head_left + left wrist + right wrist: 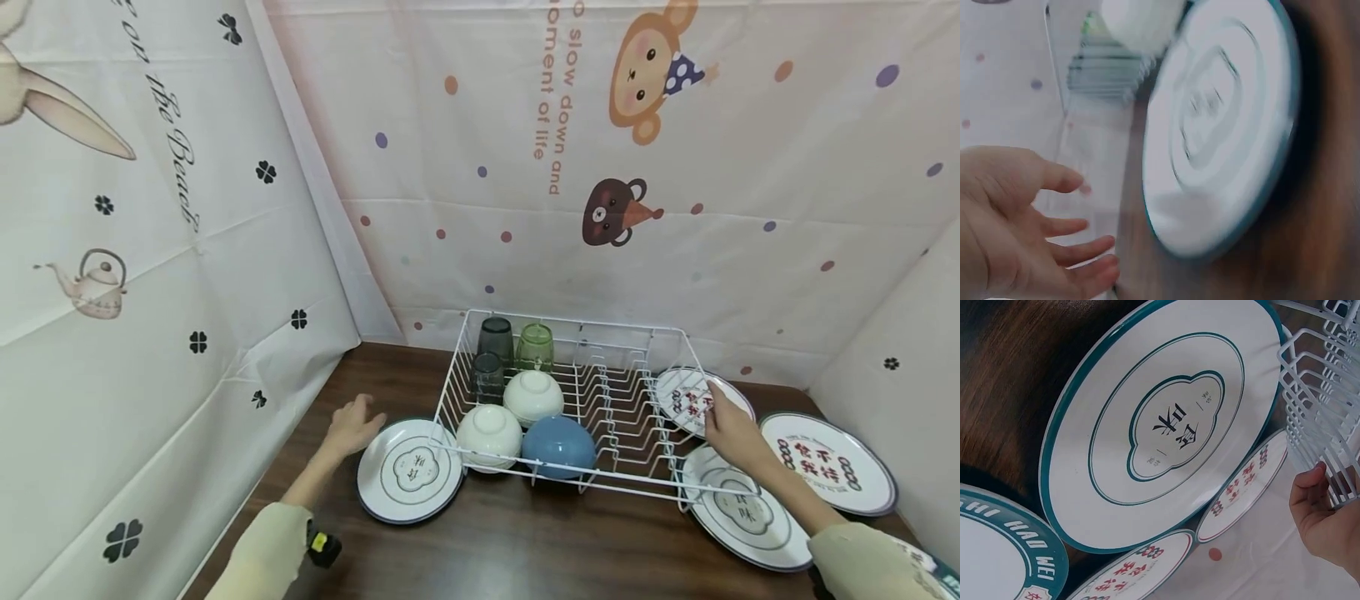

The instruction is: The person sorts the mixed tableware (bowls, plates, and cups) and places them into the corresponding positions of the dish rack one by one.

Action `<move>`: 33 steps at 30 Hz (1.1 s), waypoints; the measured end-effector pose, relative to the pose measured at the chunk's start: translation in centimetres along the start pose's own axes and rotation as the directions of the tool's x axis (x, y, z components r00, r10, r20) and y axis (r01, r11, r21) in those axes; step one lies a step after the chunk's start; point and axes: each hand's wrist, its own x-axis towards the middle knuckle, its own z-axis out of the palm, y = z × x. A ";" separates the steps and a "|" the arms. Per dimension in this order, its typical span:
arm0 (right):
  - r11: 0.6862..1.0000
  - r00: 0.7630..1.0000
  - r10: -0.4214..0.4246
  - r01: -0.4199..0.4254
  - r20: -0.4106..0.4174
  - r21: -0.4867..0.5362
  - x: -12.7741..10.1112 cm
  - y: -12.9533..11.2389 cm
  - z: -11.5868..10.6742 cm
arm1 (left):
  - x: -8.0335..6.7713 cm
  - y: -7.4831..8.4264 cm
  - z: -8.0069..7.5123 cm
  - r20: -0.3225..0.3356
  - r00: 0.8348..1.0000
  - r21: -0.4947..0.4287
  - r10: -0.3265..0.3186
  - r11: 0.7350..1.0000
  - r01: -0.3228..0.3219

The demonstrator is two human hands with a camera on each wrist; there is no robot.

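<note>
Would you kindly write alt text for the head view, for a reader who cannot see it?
A white wire dish rack on a dark wooden table holds three upturned bowls and three tumblers. The right hand touches the rack's right side beside three plates; the left hand hovers open near a green-rimmed plate.

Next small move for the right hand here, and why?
Probably close the right hand on the small red-lettered plate it touches beside the white rack: the rack's plate slots look empty, and the left hand hovers open, holding nothing.
</note>
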 end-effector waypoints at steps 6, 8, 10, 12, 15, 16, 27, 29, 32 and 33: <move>0.999 1.000 0.022 -0.022 0.007 0.035 0.1 -0.3 -0.1 | -1.6 -2.7 -0.7 0.080 0.994 0.033 -0.076 0.997 0.074; 0.999 0.999 0.029 -0.029 0.014 0.030 0.4 -0.5 -0.2 | -1.6 -3.1 -0.5 0.094 0.991 0.001 -0.093 0.996 0.093; 0.999 0.999 0.042 -0.043 0.028 0.029 0.6 -0.6 -0.3 | -1.6 -3.5 -0.1 0.111 0.987 -0.038 -0.112 0.992 0.117; 0.998 0.997 0.060 -0.061 0.040 0.024 0.7 -0.6 -0.2 | -1.4 -3.8 0.2 0.121 0.985 -0.063 -0.122 0.989 0.130; 0.996 0.995 0.084 -0.086 0.058 0.024 0.3 -0.6 -0.1 | -1.2 -4.2 0.6 0.149 0.979 -0.116 -0.138 0.981 0.156; 0.995 0.994 0.091 -0.093 0.060 0.025 0.2 -0.6 -0.1 | -1.0 -4.4 0.7 0.164 0.975 -0.143 -0.148 0.975 0.172; 0.992 0.992 0.106 -0.109 0.067 0.058 -0.4 -0.5 -0.1 | -1.1 -4.3 0.1 0.273 0.950 -0.270 -0.151 0.936 0.227; 0.992 0.992 0.104 -0.109 0.074 0.062 -0.4 -0.5 -0.1 | -1.2 -4.3 -0.1 0.270 0.952 -0.274 -0.143 0.937 0.218; 0.992 0.992 0.106 -0.110 0.073 0.057 -0.4 -0.5 0.0 | -1.3 -4.3 -0.3 0.258 0.957 -0.281 -0.136 0.937 0.209; 0.992 0.991 0.109 -0.113 0.072 0.053 -0.4 -0.5 0.0 | -1.4 -4.3 -0.3 0.253 0.958 -0.278 -0.132 0.939 0.203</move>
